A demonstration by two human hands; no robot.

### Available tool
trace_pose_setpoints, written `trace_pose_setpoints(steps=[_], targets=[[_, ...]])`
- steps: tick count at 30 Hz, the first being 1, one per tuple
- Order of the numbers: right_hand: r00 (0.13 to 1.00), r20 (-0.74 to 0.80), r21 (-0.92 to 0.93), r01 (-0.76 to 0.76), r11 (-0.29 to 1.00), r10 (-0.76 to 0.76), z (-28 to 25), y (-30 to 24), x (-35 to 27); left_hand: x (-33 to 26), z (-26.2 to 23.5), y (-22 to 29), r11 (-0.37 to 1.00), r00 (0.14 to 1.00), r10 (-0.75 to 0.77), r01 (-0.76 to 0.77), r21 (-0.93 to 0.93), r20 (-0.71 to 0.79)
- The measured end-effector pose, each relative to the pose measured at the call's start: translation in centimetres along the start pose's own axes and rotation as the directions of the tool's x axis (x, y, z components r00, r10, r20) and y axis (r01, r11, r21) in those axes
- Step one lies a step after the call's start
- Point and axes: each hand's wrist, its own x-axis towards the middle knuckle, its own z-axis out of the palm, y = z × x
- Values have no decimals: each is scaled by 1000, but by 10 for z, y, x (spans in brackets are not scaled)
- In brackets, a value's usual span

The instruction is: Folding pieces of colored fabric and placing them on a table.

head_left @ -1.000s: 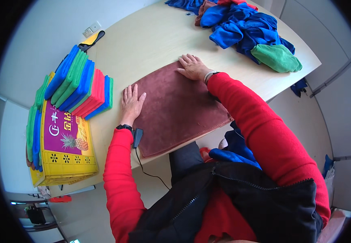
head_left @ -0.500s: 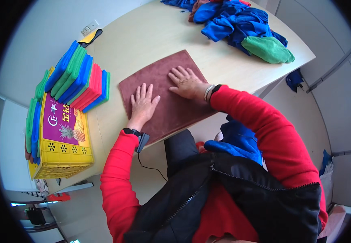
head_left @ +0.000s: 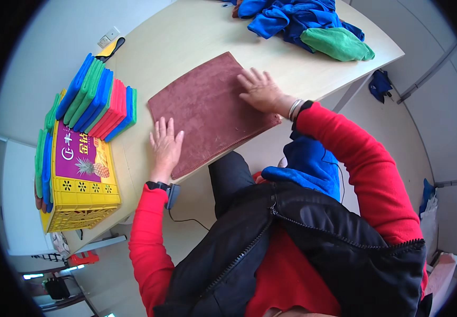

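A brown towel [head_left: 207, 105] lies spread out on the pale wooden table [head_left: 186, 39], its near edge along the table's front edge. My left hand [head_left: 165, 145] rests with outstretched fingers at the towel's left edge, close to its near left corner. Across from it, my right hand [head_left: 261, 92] lies on the right edge, its fingers spread and partly over the cloth. Neither hand grips anything.
Folded blue, green and red towels [head_left: 99, 98] stand in a row on a yellow plastic crate [head_left: 83, 203] at the left. Crumpled blue cloths [head_left: 297, 21] and a green one [head_left: 338, 43] lie at the far right. Blue cloth [head_left: 305, 164] hangs by my lap.
My hands have moved apart, the left toward the towel's left edge and the right outward to its right edge. The whole view has shifted slightly.
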Motion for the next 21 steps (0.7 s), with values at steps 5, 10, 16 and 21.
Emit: trace_pose_setpoints(steps=[5,10,16,21], targets=[[987,-65,154,156,976,-147,-6,-77,-15,-4,-4,72,993,993,119,-119,-24,-21],[986,-89,173,154,973,-140,6,-74,-21,-17,10,81,994,998,68,-66,-83,20],[990,-139,140,45,989,-25,15,-29,-36,-47,4,43,988,1000,14,-18,-151,-27],[988,-145,106,-42,993,58,4,-23,-33,-51,1,29,993,998,-46,50,-104,43]])
